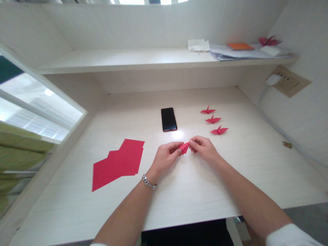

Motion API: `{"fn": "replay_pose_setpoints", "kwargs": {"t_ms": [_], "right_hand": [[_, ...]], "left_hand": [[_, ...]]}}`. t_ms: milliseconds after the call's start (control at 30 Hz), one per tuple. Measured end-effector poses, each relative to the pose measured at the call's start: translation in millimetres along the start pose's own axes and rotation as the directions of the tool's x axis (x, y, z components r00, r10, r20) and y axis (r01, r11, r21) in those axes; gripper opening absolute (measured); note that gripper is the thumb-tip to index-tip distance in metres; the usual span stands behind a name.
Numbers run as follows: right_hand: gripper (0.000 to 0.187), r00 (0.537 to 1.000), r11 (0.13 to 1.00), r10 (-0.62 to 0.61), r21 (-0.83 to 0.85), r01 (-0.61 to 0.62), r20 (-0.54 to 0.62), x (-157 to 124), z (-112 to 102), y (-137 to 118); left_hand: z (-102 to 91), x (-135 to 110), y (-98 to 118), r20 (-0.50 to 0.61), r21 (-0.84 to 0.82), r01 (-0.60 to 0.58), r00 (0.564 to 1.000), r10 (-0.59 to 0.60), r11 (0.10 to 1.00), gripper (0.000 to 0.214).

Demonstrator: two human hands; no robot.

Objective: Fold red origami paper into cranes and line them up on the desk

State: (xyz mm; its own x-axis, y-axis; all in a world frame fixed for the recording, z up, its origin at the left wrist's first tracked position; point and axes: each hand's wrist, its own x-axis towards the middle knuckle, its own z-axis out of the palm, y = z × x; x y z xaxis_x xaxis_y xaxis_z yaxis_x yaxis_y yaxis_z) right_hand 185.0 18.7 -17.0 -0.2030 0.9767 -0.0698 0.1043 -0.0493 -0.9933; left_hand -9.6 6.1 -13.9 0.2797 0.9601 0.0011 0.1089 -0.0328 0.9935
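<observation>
Between my two hands is a small folded piece of red paper [185, 147], pointed toward the right. My left hand [167, 155] pinches its left side between thumb and fingers. At the right tip, the fingers of my right hand [203, 147] are closed on the same folded paper. Several flat red paper sheets [120, 162] lie overlapping to the left of my hands. Three red paper cranes [213, 119] stand in a column beyond my right hand. A black phone [169, 119] lies flat just behind the folded paper.
A shelf [128, 61] runs above the back of the desk [179, 198]. It carries papers [222, 53], an orange pad [240, 46], a white tissue [198, 45] and a larger red folded paper figure [270, 41]. A cable [271, 124] drops from the wall socket [290, 82] at right.
</observation>
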Motion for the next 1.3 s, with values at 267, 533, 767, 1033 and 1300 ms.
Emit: {"fn": "replay_pose_setpoints", "kwargs": {"t_ms": [267, 533, 767, 1033, 1300], "right_hand": [[0.049, 0.992, 0.987, -0.079, -0.148, 0.064, -0.095, -6.0, 22.0, 5.3], [0.036, 0.989, 0.974, -0.133, -0.194, 0.117, -0.069, -7.4, 23.7, 4.1], [0.029, 0.988, 0.968, -0.118, -0.232, 0.091, -0.102, -8.1, 26.4, 5.6], [0.027, 0.964, 0.983, -0.082, -0.179, 0.036, -0.255, -0.6, 30.2, 9.7], [0.024, 0.944, 0.852, -0.308, -0.475, 0.218, -0.119, -3.7, 32.4, -4.5]], "left_hand": [[9.5, 1.2, -6.3, -0.225, 0.087, -0.019, 0.974, 0.038, 0.996, 0.026], [13.9, 2.1, -6.4, -0.253, -0.066, 0.030, 0.967, -0.046, 0.997, 0.028], [18.3, 4.6, -7.2, -0.268, -0.332, 0.092, 0.945, -0.187, 0.939, 0.032], [24.8, 1.3, -2.6, -0.169, -0.463, 0.179, 0.944, -0.285, 0.868, 0.022], [24.6, 3.8, -4.0, -0.161, -0.461, 0.167, 0.950, -0.267, 0.872, 0.028]]}}
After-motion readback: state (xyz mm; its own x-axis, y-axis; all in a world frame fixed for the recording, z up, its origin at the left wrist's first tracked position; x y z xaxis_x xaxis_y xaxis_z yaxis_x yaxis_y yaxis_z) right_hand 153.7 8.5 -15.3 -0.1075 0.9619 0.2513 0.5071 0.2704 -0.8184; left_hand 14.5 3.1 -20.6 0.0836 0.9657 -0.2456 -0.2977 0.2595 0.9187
